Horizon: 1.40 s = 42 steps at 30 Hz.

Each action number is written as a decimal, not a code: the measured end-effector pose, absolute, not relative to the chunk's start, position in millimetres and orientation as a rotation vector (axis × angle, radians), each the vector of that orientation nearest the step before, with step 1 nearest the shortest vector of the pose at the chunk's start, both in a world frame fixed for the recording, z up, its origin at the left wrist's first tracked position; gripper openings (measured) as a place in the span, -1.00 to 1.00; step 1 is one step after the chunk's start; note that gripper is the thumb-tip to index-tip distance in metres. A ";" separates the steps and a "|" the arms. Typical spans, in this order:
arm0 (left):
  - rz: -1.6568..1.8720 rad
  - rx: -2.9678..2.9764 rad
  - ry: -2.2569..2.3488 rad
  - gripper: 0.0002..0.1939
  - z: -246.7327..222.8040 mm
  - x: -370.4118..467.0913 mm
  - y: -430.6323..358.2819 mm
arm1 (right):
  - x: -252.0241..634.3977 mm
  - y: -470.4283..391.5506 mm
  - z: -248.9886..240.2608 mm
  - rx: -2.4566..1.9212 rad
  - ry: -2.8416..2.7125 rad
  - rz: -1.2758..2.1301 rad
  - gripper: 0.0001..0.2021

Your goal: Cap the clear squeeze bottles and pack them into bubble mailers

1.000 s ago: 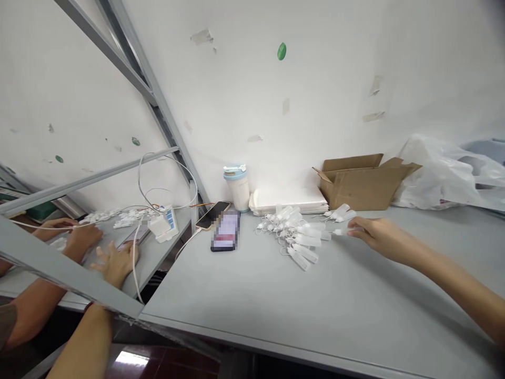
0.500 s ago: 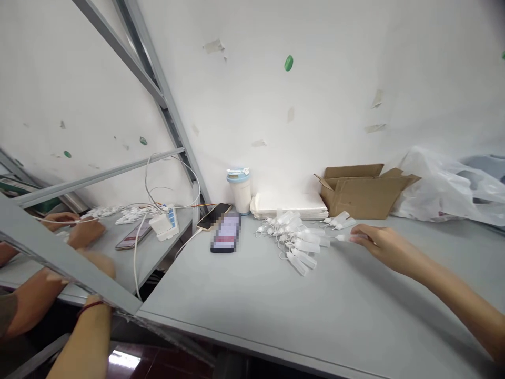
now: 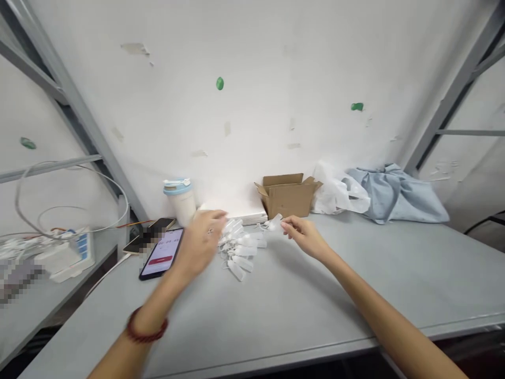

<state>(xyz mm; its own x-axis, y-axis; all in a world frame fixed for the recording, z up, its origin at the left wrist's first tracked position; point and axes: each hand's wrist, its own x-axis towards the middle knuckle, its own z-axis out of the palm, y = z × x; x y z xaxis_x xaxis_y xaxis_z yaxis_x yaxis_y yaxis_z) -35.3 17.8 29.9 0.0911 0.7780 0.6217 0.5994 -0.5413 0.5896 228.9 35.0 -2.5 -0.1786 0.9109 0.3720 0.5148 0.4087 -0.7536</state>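
White pieces point(image 3: 245, 251) between two hands' fingers: left hand point(image 3: 198, 247) palm-down, blurred, loosely parted; right hand point(image 3: 310, 239) forward, nearly pinched; holds unclear.

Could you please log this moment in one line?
left hand: blurred, near white pile; right hand: at smaller white cluster, grip unclear; box: open

Small, elongated, translucent white plastic pieces point(image 3: 244, 251) are seen mid-frame against a flat grey tabletop point(image 3: 292, 316). At left, the pale lilac screen point(image 3: 167, 246) of a black-edged rectangular phone point(image 3: 162, 255) is marked by a red bar point(image 3: 161, 260). Dark red is shown by a round beaded bracelet point(image 3: 145, 338), lower left. Right of centre, a brown cardboard box point(image 3: 290, 202) and a crumpled white plastic bag point(image 3: 333, 192) are seen.
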 end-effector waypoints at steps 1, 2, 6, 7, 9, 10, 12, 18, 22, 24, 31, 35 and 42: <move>1.383 2.253 1.319 -0.75 24.0 -17.4 24.1 | 229.0 34.9 -2.6 -1.215 -1.806 0.643 -0.71; 1.319 2.321 1.263 -0.75 17.1 -1.8 29.8 | 229.0 34.8 -2.6 -1.204 -1.790 0.677 -0.71; 1.210 2.392 1.231 -0.75 -10.7 28.0 40.1 | 226.5 32.4 0.1 -1.183 -1.785 0.761 -0.68; 1.228 2.388 1.239 -0.76 -15.2 28.1 39.0 | 225.5 31.5 1.0 -1.180 -1.786 0.759 -0.67; 1.287 2.366 1.238 -0.78 -20.6 24.6 34.1 | 223.8 29.7 2.2 -1.171 -1.776 0.770 -0.65; 1.315 2.341 1.233 -0.80 -21.7 22.4 31.2 | 223.0 28.9 2.5 -1.166 -1.762 0.788 -0.65; 1.359 2.272 1.223 -0.82 -22.2 19.5 25.6 | 221.8 27.4 2.5 -1.157 -1.724 0.831 -0.65; 1.463 2.182 1.258 -0.88 -19.7 24.6 15.3 | 217.3 21.2 3.2 -1.108 -1.665 0.979 -0.63; 1.506 2.159 1.248 -0.87 -19.2 27.4 11.0 | 213.9 19.4 1.8 -1.082 -1.633 1.040 -0.65; 1.551 2.074 1.259 -0.87 -18.2 27.3 10.1 | 213.1 20.3 -0.1 -1.060 -1.614 1.053 -0.65; 1.402 1.553 1.156 -0.83 -15.7 24.2 16.0 | 210.6 22.2 -5.6 -1.055 -1.583 1.095 -0.65; 1.367 1.340 1.075 -0.80 -16.8 23.5 17.8 | 207.6 20.3 -5.2 -1.049 -1.564 1.111 -0.65; 1.284 1.146 0.944 -0.77 -11.7 23.4 17.0 | 207.2 20.9 -6.1 -1.042 -1.508 1.161 -0.63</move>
